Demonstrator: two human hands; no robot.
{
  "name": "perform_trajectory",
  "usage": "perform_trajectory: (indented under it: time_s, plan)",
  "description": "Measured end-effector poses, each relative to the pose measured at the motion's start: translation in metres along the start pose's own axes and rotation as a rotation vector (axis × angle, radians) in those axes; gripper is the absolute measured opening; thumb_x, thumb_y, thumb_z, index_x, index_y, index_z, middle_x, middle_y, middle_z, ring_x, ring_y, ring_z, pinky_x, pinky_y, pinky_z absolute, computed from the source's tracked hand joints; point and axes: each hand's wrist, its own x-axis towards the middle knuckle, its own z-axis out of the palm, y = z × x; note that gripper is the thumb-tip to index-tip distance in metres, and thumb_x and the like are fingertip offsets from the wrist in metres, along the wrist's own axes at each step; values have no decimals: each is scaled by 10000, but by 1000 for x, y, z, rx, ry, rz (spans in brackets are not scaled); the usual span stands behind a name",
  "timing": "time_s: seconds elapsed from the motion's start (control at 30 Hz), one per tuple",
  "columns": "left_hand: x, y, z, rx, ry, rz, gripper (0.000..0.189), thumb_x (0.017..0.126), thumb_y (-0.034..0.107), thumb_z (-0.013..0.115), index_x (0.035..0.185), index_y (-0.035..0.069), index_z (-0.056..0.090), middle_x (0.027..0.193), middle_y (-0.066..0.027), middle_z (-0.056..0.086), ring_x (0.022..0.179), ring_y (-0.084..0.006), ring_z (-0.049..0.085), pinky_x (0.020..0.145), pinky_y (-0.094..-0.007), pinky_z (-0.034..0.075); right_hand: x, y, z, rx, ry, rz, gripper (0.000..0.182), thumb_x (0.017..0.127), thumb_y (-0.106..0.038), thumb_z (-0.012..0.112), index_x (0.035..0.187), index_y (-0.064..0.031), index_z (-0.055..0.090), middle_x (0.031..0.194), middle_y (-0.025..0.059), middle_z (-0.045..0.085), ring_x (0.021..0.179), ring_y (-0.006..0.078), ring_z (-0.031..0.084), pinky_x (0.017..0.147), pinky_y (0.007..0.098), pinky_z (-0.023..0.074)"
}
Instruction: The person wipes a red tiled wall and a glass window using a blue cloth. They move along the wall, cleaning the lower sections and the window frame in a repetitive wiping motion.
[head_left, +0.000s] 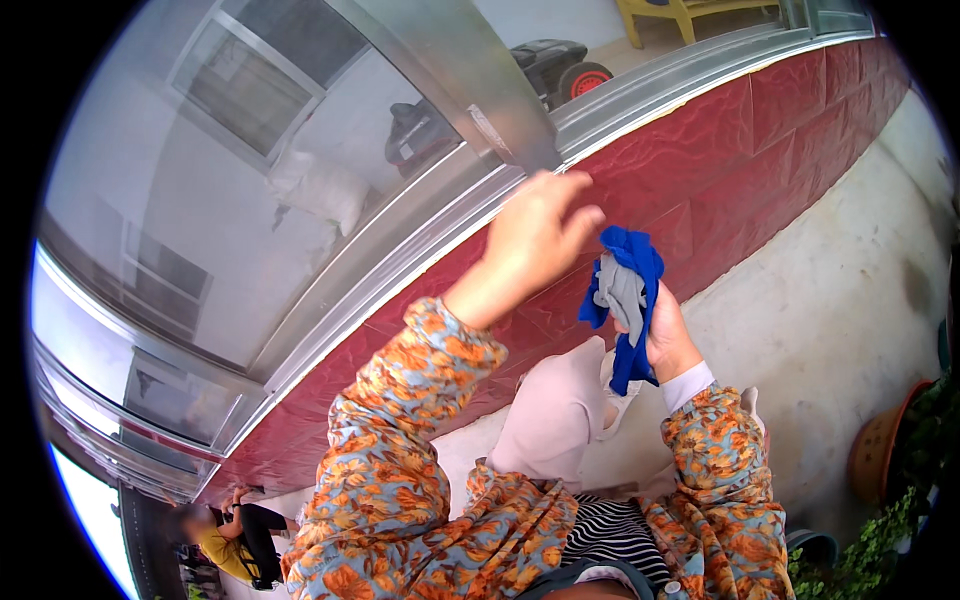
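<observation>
My right hand (667, 330) grips a crumpled bright-blue cloth (637, 352) with a grey cloth (621, 292) bunched against it. The cloths cover most of that hand's fingers. Slightly blurred, my left hand (536, 236) is raised near the lower frame of a glass window (300, 195), its thumb apart from its bent fingers. I see nothing in it. Whether it touches the metal sill (480, 199) cannot be told. Both arms wear orange flowered sleeves, with a pale inner cuff at the right wrist.
A wall of dark-red tiles (675, 157) runs under the window. Below my hands are my legs in pale pink trousers (555, 412) on a concrete floor (810, 315). A brown plant pot (881, 450) and leafy plants (862, 555) stand at right. Another person (232, 544) is low at far left.
</observation>
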Motion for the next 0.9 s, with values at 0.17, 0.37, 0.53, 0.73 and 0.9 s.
perform_trajectory:
  time_s: [0.17,0.37,0.53,0.73,0.9]
  plan:
    - [52,-27,-47,361,205,-56,563,821,187,698,1334,95,483,884,-102,589,785,-312,632,631,-413,511,2,-12,-1,-19,-9,-28,343,976,-351,503,1140,-76,624,908,25,674,644,88,593,473,210,421]
    - [38,-54,-38,435,211,53,553,803,151,714,1319,111,518,960,-97,555,805,-284,623,640,-407,514,-1,-11,6,-67,27,-65,327,968,-308,515,1162,-67,622,986,48,680,830,147,659,697,289,535]
    - [47,-47,-39,405,224,-19,500,781,108,726,1256,112,569,962,-96,542,826,-277,611,672,-398,512,5,-7,-7,-69,78,-109,398,969,-327,499,1231,-42,592,1120,67,670,982,167,653,851,318,534]
    - [43,-55,-38,360,275,35,514,789,110,723,1278,125,565,934,-93,536,819,-248,590,705,-372,502,4,-8,-14,-94,41,-99,392,969,-326,496,1229,-49,596,1129,67,669,998,171,651,864,321,532]
    - [45,-55,-35,370,259,55,530,794,113,721,1298,118,558,920,-87,536,803,-231,582,711,-361,500,6,-7,-19,-89,79,-119,383,972,-335,487,1203,-55,610,1105,65,673,981,165,653,842,314,537]
